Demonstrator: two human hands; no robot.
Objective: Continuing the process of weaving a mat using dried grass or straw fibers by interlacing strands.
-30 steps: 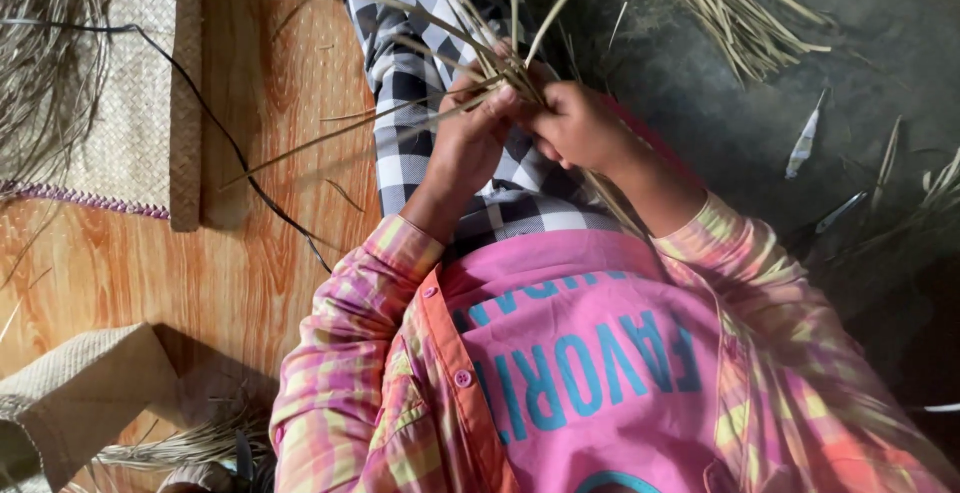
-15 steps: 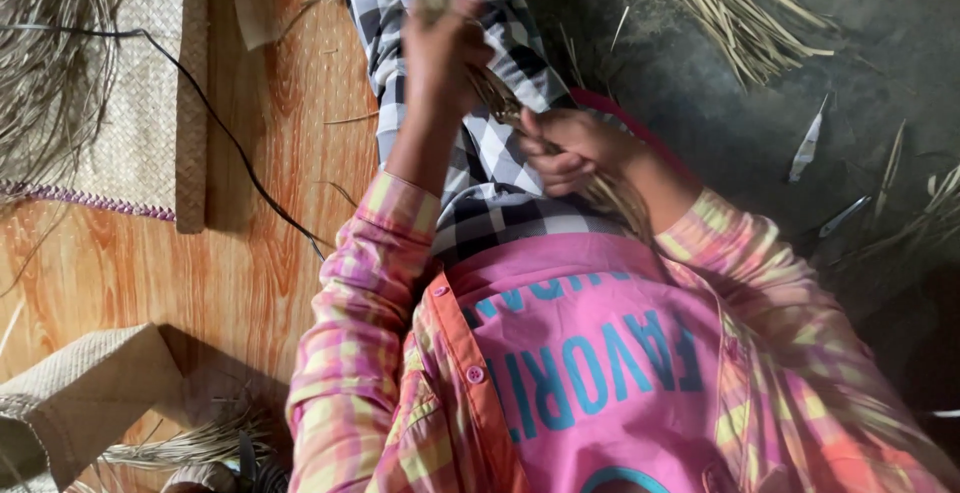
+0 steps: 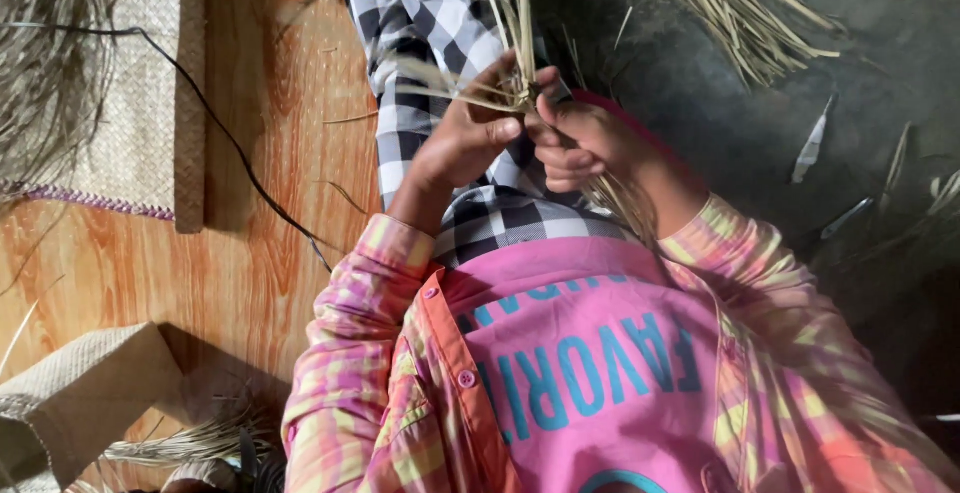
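Two hands meet over the lap, and between them sits a bundle of dry straw strips. Starting at the far left, a woven mat lies on the wooden floor, its near edge trimmed with a purple border, and a thin black cord runs across the boards from the mat toward the sleeve. At the lower left corner lies a folded woven piece with loose fibres beside it.

Moving right, the left hand comes up from a pink and yellow plaid sleeve, its fingers curled and its thumb pressed against the strips, so it is closed on them. The strips run with their long axis nearly up and down the picture: the loose ends point away from the body, toward the top edge, over the black and white checked cloth, while a few strands splay off to the left from the pinch point. The lower ends pass down beside the right wrist, toward the pink shirt.

Just beside it, touching it, the right hand is also curled tight, fingers folded around the same strips.

Further right, on the dark ground, a loose heap of straw lies well apart from the hands.
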